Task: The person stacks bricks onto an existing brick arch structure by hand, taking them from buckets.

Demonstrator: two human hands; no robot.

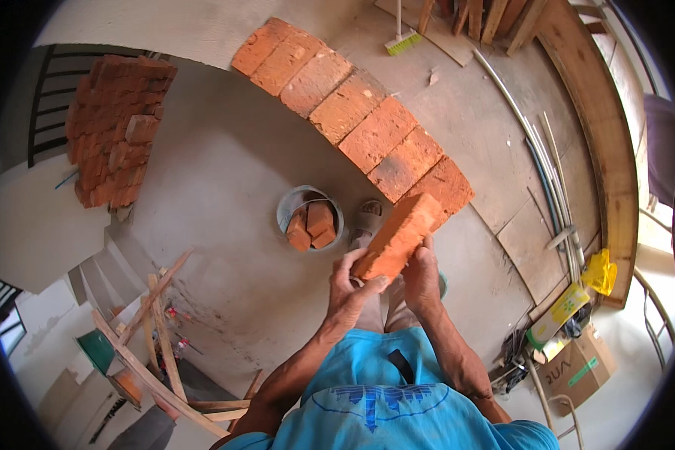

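Note:
A red clay brick [398,239] is held between both my hands, tilted, in front of my body. My left hand [353,289] grips its near left end, thumb along the edge. My right hand [422,270] supports its right side from below; some of those fingers are hidden. The brick's far end overlaps the near end of a row of bricks [378,133] laid side by side; whether it touches the last one I cannot tell. Left of my feet, a bucket [340,216] on the floor holds several brick pieces [319,218].
A large brick stack [115,129] stands at the left by a black railing. A broom [403,43], pipes [545,185] and a curved wooden board [610,169] lie to the right. Wooden poles [163,332] stand lower left; a cardboard box [582,368] sits lower right.

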